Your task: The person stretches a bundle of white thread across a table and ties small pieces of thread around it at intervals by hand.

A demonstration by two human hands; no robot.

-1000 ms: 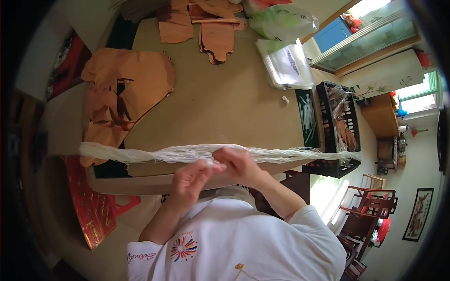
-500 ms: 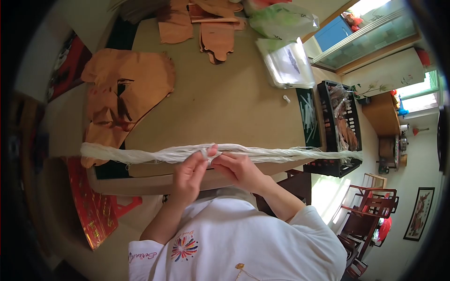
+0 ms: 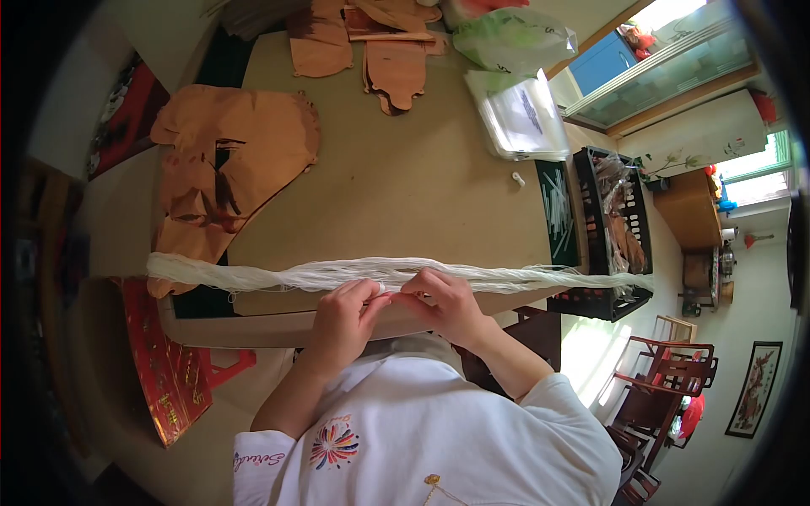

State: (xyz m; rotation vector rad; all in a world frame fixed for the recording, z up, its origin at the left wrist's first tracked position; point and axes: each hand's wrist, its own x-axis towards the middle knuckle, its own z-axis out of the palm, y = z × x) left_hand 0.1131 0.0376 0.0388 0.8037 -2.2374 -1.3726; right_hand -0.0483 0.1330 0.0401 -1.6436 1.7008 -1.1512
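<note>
A long skein of white thread (image 3: 329,274) stretches sideways along the near edge of the table, its right end lying over a black crate. My left hand (image 3: 348,310) is closed in a pinch at the skein's near side, with a small white band or wrap by its fingertips. Close beside it, my right hand (image 3: 443,305) pinches too, its fingertips almost meeting the left ones. Both seem to grip strands of the thread, though fingers hide most of what is between them.
Brown flat cut pieces (image 3: 245,135) lie at the left and far side of the table (image 3: 396,185). Clear plastic bags (image 3: 523,118), a small white object (image 3: 518,179), thin white sticks (image 3: 557,211) and the black crate (image 3: 596,228) are on the right. A red box (image 3: 169,371) stands lower left.
My left fingers have come down from the top of the skein to its near edge. My right hand has shifted slightly right, its fingers now raised and bent into a pinch.
</note>
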